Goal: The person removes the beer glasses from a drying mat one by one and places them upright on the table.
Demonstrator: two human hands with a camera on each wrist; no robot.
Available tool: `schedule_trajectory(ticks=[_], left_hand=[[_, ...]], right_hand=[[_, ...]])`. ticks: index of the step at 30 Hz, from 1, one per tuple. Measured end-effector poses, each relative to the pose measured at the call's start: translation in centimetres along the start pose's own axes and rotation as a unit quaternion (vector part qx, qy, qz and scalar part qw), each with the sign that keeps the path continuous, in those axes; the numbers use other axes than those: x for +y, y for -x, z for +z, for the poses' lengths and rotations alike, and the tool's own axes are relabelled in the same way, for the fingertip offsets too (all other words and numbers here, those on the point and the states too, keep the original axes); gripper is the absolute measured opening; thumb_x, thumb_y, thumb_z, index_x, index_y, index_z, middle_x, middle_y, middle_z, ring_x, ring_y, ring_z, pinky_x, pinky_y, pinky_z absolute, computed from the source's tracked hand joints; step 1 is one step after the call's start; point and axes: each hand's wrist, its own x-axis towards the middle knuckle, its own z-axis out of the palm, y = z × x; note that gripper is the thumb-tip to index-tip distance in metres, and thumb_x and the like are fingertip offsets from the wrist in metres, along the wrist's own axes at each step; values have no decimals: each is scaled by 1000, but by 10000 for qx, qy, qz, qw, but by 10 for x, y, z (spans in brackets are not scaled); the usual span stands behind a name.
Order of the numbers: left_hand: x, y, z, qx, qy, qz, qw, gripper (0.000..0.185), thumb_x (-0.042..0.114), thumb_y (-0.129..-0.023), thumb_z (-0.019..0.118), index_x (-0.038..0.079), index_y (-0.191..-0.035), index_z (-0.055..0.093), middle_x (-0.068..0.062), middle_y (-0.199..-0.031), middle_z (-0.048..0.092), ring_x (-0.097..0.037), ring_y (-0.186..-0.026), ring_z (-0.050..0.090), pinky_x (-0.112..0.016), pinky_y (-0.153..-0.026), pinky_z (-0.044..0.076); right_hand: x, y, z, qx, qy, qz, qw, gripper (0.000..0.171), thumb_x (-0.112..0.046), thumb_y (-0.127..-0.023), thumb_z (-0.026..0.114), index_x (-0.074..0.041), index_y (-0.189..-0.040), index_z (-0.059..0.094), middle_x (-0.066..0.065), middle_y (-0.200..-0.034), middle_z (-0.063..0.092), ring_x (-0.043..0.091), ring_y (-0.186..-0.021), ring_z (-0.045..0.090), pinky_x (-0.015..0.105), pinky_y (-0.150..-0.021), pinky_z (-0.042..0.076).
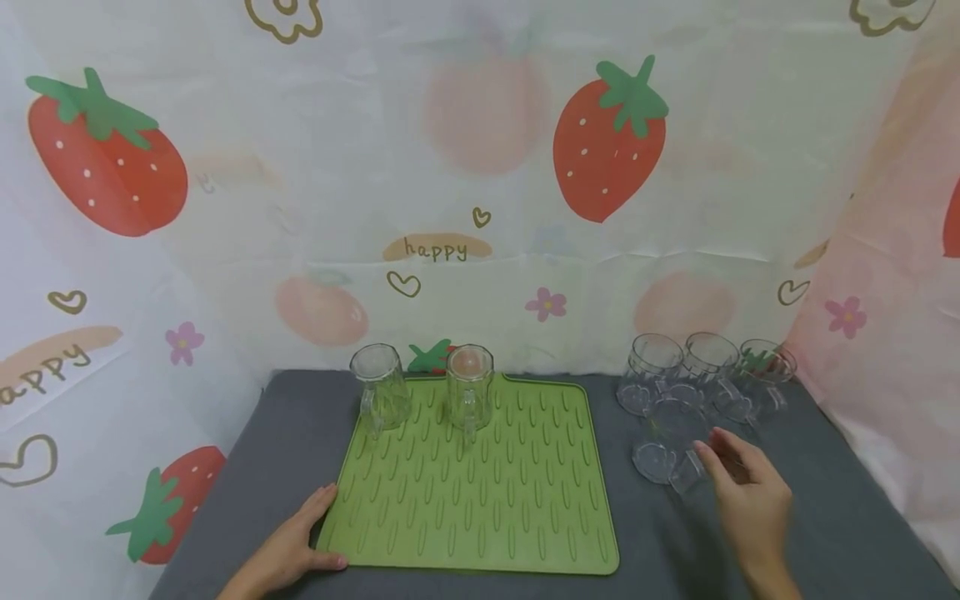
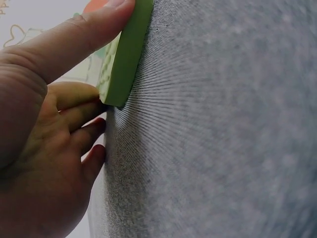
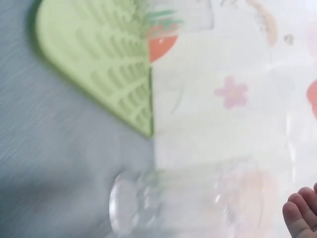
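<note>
My left hand [image 1: 292, 533] rests at the near left corner of a green ridged mat [image 1: 480, 500]. In the left wrist view its thumb [image 2: 79, 37] lies along the mat's front edge, and the fingers reach past the corner along the side. On the right, my right hand [image 1: 753, 500] hovers beside a clear glass mug [image 1: 660, 450], thumb and fingers apart near its handle. The right wrist view has that mug [image 3: 188, 203] upright, with fingertips [image 3: 297, 213] apart from it; the rest of the hand lies outside that view.
Two glass mugs, one at the mat's far left corner [image 1: 382, 387] and one at its far edge [image 1: 470, 387], stand with handles facing me. Three more mugs [image 1: 708, 367] stand close together behind the front right one. A grey cloth [image 1: 285, 450] covers the table; printed curtains [image 1: 480, 308] enclose it.
</note>
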Motion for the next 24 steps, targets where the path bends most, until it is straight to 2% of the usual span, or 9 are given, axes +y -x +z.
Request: schedule_trajectory(ticks=[3, 9, 12, 17, 19, 24], left_hand=[[0, -1, -1, -4, -12, -1, 10000, 113, 39, -68, 87, -7, -151, 26, -33, -156, 21, -52, -144, 17, -68, -107, 30], [1, 0, -1, 2, -12, 76, 10000, 112, 37, -68, 87, -7, -151, 25, -34, -155, 21, -53, -143, 17, -68, -107, 29], [1, 1, 0, -46, 53, 26, 10000, 112, 36, -69, 87, -7, -151, 24, -34, -155, 19, -53, -143, 16, -68, -107, 29], [3, 2, 0, -26, 92, -33, 9999, 112, 36, -68, 87, -6, -151, 25, -33, -156, 20, -53, -143, 16, -69, -107, 29], [2, 1, 0, 5, 104, 4, 9999, 111, 36, -68, 87, -7, -151, 26, -33, -156, 20, -52, -144, 15, -68, -108, 28], [0, 2, 0, 45, 109, 113, 9999, 111, 34, -67, 88, -8, -150, 27, -34, -155, 20, -53, -144, 15, -69, -108, 27]], right_hand=[[-13, -4, 12, -218, -278, -197, 9992, 31, 2, -81, 76, 5, -111, 71, -18, -95, 64, -16, -86, 61, 1, -78, 47], [-31, -2, 39, -970, -542, -185, 9936, 34, -1, -83, 75, 4, -116, 68, 15, -103, 68, -12, -88, 60, 2, -79, 48], [-36, 1, 53, -1255, -546, -174, 9904, 37, -4, -83, 76, 3, -118, 67, 18, -105, 68, -7, -89, 61, 3, -80, 48], [-39, 5, 78, -1649, -603, -209, 9842, 38, -7, -83, 76, 2, -120, 67, 17, -109, 68, 20, -93, 68, 10, -82, 52], [-39, 9, 89, -1806, -567, -239, 9816, 39, -7, -83, 76, 1, -120, 67, 17, -110, 68, 27, -95, 68, 15, -81, 55], [-42, 22, 117, -2205, -579, -284, 9732, 38, -8, -84, 76, 1, -119, 67, 16, -109, 68, 28, -94, 68, 33, -78, 60]])
